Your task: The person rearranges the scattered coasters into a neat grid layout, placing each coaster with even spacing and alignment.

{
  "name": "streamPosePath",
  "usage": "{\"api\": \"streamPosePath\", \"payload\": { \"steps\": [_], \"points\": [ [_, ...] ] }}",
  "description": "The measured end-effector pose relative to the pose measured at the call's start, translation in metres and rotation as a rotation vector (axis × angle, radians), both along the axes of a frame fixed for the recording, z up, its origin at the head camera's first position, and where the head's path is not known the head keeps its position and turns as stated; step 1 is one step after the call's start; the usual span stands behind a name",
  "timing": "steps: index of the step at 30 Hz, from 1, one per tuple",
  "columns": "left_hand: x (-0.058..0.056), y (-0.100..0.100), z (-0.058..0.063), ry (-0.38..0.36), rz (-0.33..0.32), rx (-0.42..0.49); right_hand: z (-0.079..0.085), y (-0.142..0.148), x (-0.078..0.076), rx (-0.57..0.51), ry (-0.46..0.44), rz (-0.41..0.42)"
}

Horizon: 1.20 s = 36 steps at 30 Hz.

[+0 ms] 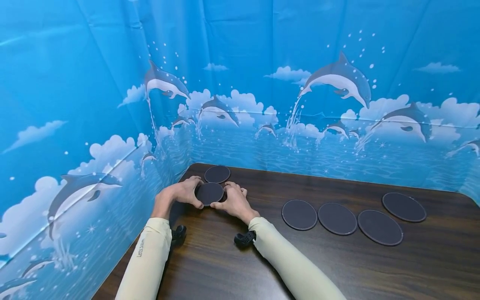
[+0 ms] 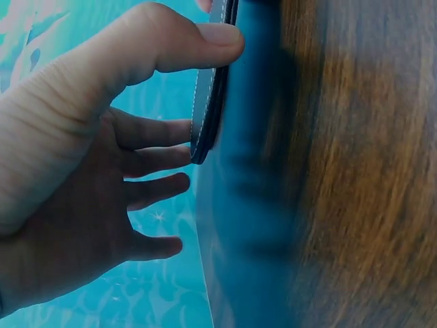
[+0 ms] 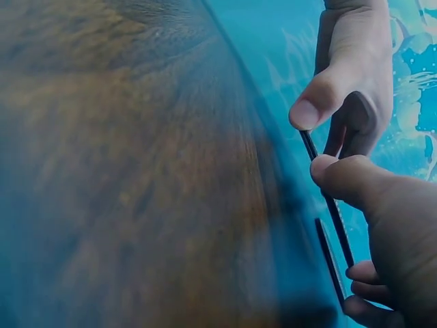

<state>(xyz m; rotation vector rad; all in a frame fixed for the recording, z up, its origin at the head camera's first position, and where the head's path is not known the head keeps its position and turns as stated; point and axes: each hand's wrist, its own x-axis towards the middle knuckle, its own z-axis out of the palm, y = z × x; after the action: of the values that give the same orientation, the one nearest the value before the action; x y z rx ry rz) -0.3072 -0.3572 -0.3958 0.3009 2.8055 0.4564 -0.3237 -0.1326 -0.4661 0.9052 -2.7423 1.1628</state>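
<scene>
A round dark coaster (image 1: 209, 194) with a pale stitched rim is held between both hands near the table's far left corner. My left hand (image 1: 184, 191) grips its left edge, thumb at the near side and fingertips at the far side. On the opposite edge my right hand (image 1: 235, 201) holds it the same way. The left wrist view shows the coaster (image 2: 205, 109) edge-on, off the tabletop. Just behind it lies another round coaster (image 1: 217, 173), partly hidden by the held one. In the right wrist view this second coaster (image 3: 330, 263) appears below the held coaster (image 3: 334, 208).
Several matching coasters lie on the right part of the brown wood table (image 1: 225, 258): three in a slanting row, including the leftmost coaster (image 1: 299, 214), and a coaster (image 1: 404, 206) behind the row's right end. A blue dolphin-print curtain (image 1: 255, 137) rises along the back and left edges.
</scene>
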Motion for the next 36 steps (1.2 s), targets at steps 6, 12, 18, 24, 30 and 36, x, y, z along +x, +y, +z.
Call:
{"api": "streamPosePath", "payload": {
  "steps": [6, 12, 18, 24, 30, 36],
  "points": [
    [-0.002, 0.005, 0.002, 0.009, -0.011, 0.038, 0.002, 0.013, -0.001, -0.033, 0.031, -0.003],
    [-0.005, 0.017, 0.007, 0.025, -0.058, 0.077, 0.01, 0.032, -0.002, -0.063, 0.049, -0.007],
    [-0.006, 0.031, 0.008, 0.057, -0.09, 0.107, 0.009, 0.053, -0.003, -0.111, 0.049, -0.005],
    [-0.005, 0.038, 0.006, 0.079, -0.108, 0.155, 0.008, 0.063, -0.003, -0.135, 0.066, -0.026],
    [-0.003, 0.04, 0.006, 0.104, -0.082, 0.222, 0.01, 0.069, -0.001, -0.158, 0.068, -0.052],
    [-0.009, 0.047, 0.008, 0.116, -0.106, 0.262, 0.012, 0.08, -0.001, -0.195, 0.076, -0.075]
  ]
}}
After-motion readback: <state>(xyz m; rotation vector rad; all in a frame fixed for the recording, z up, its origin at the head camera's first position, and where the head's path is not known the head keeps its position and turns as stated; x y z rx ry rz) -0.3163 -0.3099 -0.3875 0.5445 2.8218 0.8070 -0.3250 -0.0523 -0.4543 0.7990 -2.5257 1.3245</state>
